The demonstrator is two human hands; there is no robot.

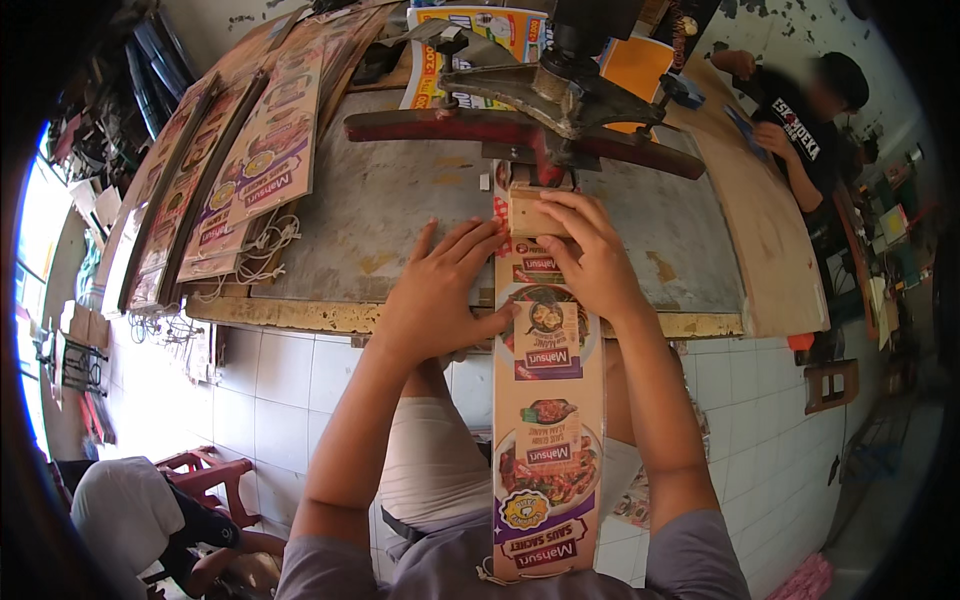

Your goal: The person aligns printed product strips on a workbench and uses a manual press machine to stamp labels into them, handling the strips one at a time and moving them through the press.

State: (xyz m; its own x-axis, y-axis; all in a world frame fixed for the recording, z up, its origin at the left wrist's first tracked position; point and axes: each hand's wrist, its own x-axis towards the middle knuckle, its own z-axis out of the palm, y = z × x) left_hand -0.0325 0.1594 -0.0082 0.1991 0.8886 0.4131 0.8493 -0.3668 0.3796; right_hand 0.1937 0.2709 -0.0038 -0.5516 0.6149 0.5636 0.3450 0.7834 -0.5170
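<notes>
A long printed hanging strip (545, 405) with food pictures runs from the worktable down over my lap to my chest. Its far end lies under the red bar of a metal press (525, 135). My left hand (440, 290) is open, fingers spread on the table beside the strip, their tips at its left edge and the thumb over it. A small wooden block (532, 215) lies across the strip just before the press. My right hand (590, 255) grips the block's right side, fingers on top and thumb at the near edge. What lies beneath the block is hidden.
Stacked printed strips (265, 150) with white cords (265, 245) lie on the table's left. Colourful printed sheets (500, 30) sit behind the press. At right a co-worker (800, 125) handles something blue. Someone sits low left near a red stool (205, 475).
</notes>
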